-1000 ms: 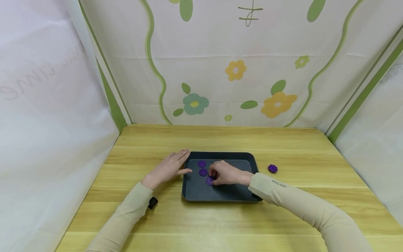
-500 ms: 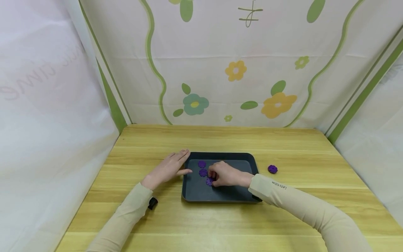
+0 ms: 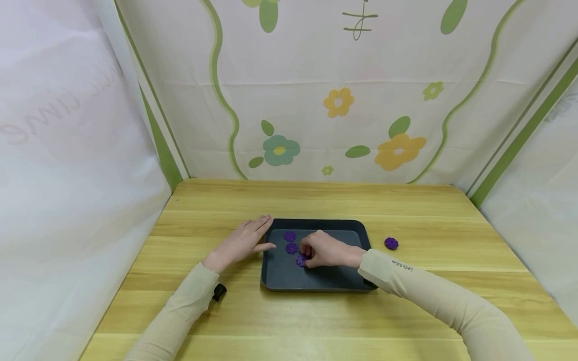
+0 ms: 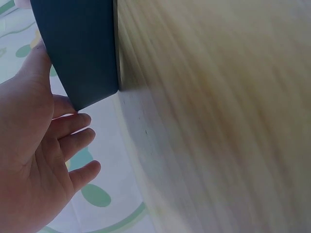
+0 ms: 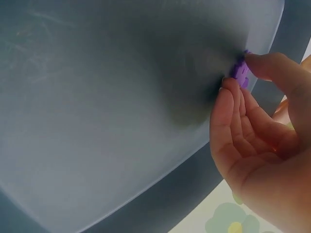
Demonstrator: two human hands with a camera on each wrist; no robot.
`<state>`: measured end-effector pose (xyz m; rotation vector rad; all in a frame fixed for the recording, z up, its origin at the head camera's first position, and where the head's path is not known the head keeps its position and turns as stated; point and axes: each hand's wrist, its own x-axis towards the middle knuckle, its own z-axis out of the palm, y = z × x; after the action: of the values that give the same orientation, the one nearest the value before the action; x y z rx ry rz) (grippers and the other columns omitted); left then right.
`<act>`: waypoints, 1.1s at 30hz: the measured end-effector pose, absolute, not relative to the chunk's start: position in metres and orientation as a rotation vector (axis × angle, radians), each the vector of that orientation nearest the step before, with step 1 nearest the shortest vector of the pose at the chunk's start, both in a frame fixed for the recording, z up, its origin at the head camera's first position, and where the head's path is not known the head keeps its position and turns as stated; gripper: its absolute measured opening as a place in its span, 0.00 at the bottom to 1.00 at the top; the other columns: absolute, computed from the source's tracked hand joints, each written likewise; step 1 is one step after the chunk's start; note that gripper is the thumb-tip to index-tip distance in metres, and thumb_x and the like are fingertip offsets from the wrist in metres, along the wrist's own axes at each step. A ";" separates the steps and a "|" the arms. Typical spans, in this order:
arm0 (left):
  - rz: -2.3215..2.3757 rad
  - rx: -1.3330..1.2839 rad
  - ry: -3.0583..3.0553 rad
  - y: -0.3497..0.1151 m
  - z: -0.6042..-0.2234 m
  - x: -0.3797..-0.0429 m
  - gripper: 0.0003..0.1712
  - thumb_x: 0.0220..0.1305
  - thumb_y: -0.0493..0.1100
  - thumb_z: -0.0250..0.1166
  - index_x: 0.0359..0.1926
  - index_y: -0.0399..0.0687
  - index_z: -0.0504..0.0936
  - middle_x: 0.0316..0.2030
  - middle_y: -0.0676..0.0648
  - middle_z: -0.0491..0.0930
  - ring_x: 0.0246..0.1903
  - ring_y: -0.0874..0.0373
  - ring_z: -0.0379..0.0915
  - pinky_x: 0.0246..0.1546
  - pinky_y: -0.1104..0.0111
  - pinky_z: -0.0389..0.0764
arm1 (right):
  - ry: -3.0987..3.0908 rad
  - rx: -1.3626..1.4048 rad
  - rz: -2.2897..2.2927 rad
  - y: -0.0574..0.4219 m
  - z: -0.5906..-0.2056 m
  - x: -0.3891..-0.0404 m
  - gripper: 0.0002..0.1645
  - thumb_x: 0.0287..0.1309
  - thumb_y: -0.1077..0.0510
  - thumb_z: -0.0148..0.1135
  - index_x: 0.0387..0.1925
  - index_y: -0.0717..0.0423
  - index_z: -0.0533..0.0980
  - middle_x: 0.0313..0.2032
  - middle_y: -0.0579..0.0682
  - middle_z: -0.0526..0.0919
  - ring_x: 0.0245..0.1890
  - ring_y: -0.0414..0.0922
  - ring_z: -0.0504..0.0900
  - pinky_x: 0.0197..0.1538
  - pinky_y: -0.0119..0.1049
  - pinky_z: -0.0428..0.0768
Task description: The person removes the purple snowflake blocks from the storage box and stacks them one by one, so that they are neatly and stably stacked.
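A dark rectangular baking tray [image 3: 334, 278] lies on the wooden table. In it, near the left side, are two purple flower-shaped discs, a rear disc [image 3: 290, 236] and a front disc [image 3: 291, 248]. My right hand [image 3: 329, 249] reaches into the tray and pinches a third purple flower-shaped disc [image 5: 241, 73] between thumb and fingers, low over the tray floor. At the tray's left rim is my left hand [image 3: 239, 244], its fingers extended to the back corner. The left wrist view shows this hand [image 4: 48, 145] along the tray's outer wall [image 4: 82, 48].
Another purple flower-shaped disc [image 3: 391, 243] sits on the table [image 3: 289, 326] to the right of the tray. A small black object [image 3: 219, 292] shows beside the left cuff. Behind the table hangs a white flower-printed cloth [image 3: 307, 110], with white sheets at both sides.
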<state>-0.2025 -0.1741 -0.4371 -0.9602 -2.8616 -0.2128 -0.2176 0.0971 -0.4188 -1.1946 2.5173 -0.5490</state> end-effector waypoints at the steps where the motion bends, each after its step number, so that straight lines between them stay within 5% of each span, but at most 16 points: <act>1: -0.213 -0.960 -2.864 -0.174 -0.437 -0.202 0.44 0.68 0.61 0.59 0.73 0.36 0.63 0.71 0.36 0.65 0.70 0.43 0.65 0.68 0.47 0.71 | 2.517 -1.191 -0.552 0.098 -0.418 -0.218 0.11 0.53 0.59 0.73 0.38 0.58 0.83 0.33 0.49 0.86 0.31 0.37 0.80 0.35 0.25 0.81; 33: -0.219 -0.946 -2.877 -0.173 -0.437 -0.202 0.44 0.68 0.62 0.59 0.73 0.36 0.63 0.72 0.37 0.65 0.71 0.43 0.64 0.69 0.47 0.70 | 2.646 -1.026 -0.623 0.166 -0.396 -0.225 0.10 0.52 0.58 0.72 0.37 0.56 0.82 0.32 0.47 0.85 0.29 0.33 0.77 0.33 0.23 0.78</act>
<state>-0.2018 -0.1735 -0.4369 -0.9457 -2.8774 -0.2188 -0.2251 0.1661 -0.3964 -1.0257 2.6461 -0.6228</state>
